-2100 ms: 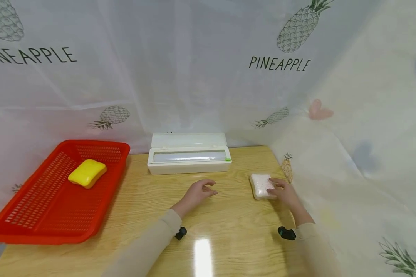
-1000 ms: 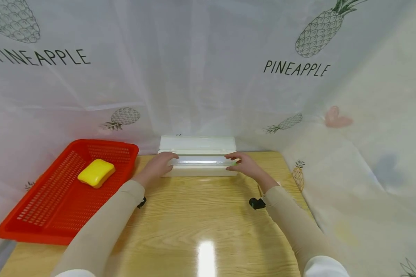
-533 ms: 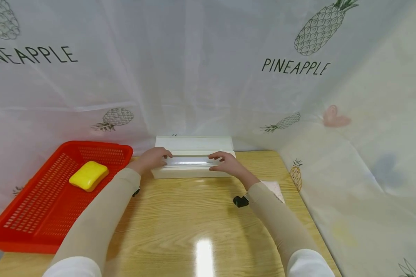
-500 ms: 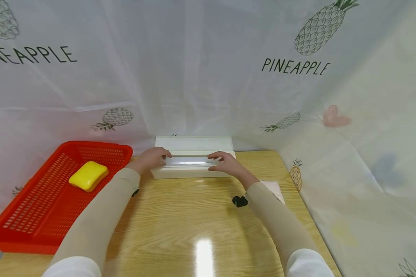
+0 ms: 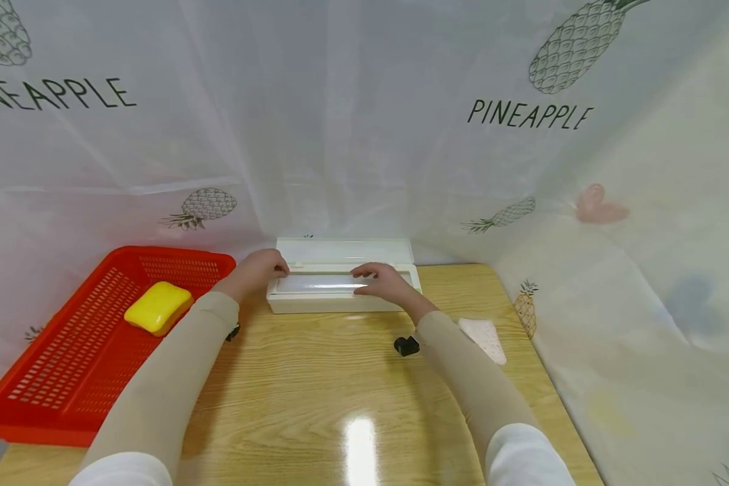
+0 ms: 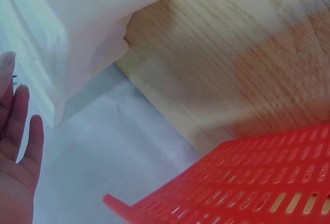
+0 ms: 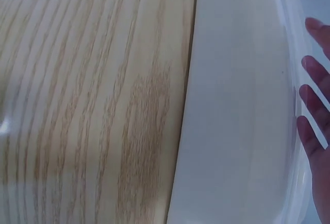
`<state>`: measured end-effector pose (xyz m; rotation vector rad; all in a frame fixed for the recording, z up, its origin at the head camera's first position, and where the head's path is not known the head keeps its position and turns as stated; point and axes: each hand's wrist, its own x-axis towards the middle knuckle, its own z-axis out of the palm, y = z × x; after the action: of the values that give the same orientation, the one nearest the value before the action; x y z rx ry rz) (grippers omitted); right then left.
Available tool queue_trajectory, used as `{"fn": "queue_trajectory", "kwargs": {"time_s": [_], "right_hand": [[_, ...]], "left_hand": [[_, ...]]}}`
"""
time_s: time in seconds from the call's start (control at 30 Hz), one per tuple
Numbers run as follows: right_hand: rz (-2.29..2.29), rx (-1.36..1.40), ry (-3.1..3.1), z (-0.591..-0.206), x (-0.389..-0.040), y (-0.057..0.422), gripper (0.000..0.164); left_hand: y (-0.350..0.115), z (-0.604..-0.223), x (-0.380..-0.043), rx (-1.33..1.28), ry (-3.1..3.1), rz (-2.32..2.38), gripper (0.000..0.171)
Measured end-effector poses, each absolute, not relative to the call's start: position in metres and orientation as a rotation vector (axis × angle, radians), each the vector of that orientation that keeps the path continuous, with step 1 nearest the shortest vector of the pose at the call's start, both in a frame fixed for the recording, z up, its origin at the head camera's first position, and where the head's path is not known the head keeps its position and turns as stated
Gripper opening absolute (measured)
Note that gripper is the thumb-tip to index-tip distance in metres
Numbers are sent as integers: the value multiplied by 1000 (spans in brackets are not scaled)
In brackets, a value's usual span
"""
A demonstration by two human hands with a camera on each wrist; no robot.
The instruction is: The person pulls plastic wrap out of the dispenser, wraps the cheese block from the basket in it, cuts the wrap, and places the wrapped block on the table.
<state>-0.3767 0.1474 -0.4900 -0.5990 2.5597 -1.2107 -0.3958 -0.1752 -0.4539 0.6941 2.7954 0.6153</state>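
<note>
Mid-frame, the right hand is relaxed, the left hand possibly pinching, unclear; uneven pulling could tear the cling film.

Two hands, one box, one basket, seemingly two blocks

On my left I see a slotted red plastic basket, a glossy, rounded yellow block lying in its far half. To my right, a pale pinkish block, partly hidden, lies on the wood-grain table. Beyond, I face a whitish sheet printed with pineapples and lettering.
</note>
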Motion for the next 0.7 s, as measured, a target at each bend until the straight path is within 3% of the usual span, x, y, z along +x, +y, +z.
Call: {"fn": "queue_trajectory", "kwargs": {"time_s": [0.23, 0.7], "right_hand": [[-1032, -622, 2675, -497, -387, 145, 32], [-802, -688, 2875, -497, -383, 187, 11]], "left_hand": [[-177, -451, -403, 702, 2800, 586, 9], [-181, -455, -406, 658, 2829, 582, 12]]}}
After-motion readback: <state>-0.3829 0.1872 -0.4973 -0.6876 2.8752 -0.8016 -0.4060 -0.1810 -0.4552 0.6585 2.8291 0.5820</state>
